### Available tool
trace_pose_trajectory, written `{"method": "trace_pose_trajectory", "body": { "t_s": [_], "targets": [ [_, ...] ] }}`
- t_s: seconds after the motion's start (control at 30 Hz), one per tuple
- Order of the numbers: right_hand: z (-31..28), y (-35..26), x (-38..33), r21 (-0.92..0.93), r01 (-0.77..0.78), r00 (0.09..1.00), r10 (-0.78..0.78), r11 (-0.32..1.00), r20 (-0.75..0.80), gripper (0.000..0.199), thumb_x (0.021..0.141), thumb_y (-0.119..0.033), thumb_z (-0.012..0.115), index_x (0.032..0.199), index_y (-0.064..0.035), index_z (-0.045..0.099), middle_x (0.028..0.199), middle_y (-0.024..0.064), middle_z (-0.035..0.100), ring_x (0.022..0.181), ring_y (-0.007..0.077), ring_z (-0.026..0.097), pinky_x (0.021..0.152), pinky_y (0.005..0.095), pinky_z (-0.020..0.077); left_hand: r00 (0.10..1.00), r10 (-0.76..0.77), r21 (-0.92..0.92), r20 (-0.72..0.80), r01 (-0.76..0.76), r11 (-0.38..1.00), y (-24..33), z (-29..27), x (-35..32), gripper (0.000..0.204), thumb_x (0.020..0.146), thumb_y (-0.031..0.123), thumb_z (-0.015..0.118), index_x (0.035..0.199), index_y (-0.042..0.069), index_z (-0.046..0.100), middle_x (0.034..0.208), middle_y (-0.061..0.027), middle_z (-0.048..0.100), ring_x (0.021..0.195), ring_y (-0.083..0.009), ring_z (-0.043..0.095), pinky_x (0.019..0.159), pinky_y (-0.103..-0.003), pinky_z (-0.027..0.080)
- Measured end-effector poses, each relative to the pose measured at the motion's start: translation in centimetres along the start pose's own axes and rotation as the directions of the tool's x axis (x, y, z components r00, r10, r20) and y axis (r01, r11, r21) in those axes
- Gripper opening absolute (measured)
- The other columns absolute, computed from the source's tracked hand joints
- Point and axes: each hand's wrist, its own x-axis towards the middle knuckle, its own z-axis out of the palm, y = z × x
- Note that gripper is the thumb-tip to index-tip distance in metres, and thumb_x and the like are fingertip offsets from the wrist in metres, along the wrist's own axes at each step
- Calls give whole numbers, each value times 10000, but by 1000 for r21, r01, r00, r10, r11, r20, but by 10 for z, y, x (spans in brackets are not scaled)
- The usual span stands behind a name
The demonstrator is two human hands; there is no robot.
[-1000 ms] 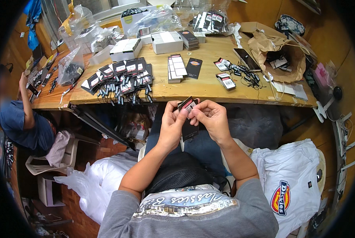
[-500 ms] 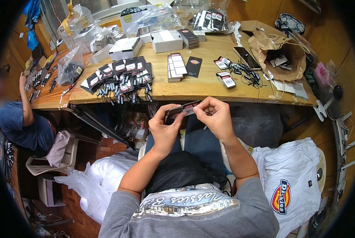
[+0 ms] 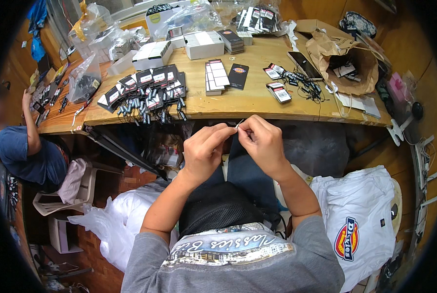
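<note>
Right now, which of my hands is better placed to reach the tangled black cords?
Probably your right hand: the tangled black cords lie on its side, farther from your left hand. Both appear to pinch a thin item.

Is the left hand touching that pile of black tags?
Apart. The head view shows a visible gap: the left hand is below the table's front edge, with the pile of black tags farther up and left.

Beyond and left of the grip, black tags (image 3: pixel 142 74) carry white labels (image 3: pixel 159 77). To its right, a white garment (image 3: pixel 358 195) bears a red, yellow and black emblem (image 3: pixel 347 239).
</note>
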Motion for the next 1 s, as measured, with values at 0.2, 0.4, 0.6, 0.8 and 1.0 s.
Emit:
{"method": "trace_pose_trajectory", "body": {
  "t_s": [0.2,0.4,0.6,0.8,1.0],
  "targets": [
    [10,13,-1,196,-111,987,131,974,-89,94,678,-4,584,675,15,492,604,91,517,474,187,516,440,271,403,954,-276,-333,121,301,894,5,-6,3,324,680,-119,472,966,15,542,850,-109,573,778,-180,563,686,-247,437],
    [6,-3,-5,251,-127,990,140,960,-34,80,678,11,583,681,25,504,594,66,500,453,101,472,416,217,370,846,-533,-544,28,460,702,3,-2,-4,234,720,-86,520,947,-37,553,839,-75,592,753,-88,549,671,-203,441],
    [1,-8,-2,216,-93,995,96,972,-2,87,679,11,579,672,24,493,601,76,494,457,124,482,421,227,379,888,-459,-489,-20,391,779,6,0,-4,235,686,-90,547,907,-18,577,806,-79,598,707,-98,560,613,-205,444],
    [1,-9,-2,213,-101,995,103,972,-1,89,668,23,575,671,20,487,596,77,496,460,128,483,422,232,382,978,-204,-258,-42,187,948,9,-7,1,272,668,-106,528,915,-2,577,766,-106,583,661,-156,564,586,-212,434],
    [10,-1,-4,271,-110,992,121,956,-27,101,664,18,588,672,15,487,599,81,497,462,130,484,421,231,381,989,-147,-203,-4,144,969,11,-9,1,236,693,-88,504,904,-9,573,797,-131,568,698,-193,560,600,-222,431]
  ]
}}
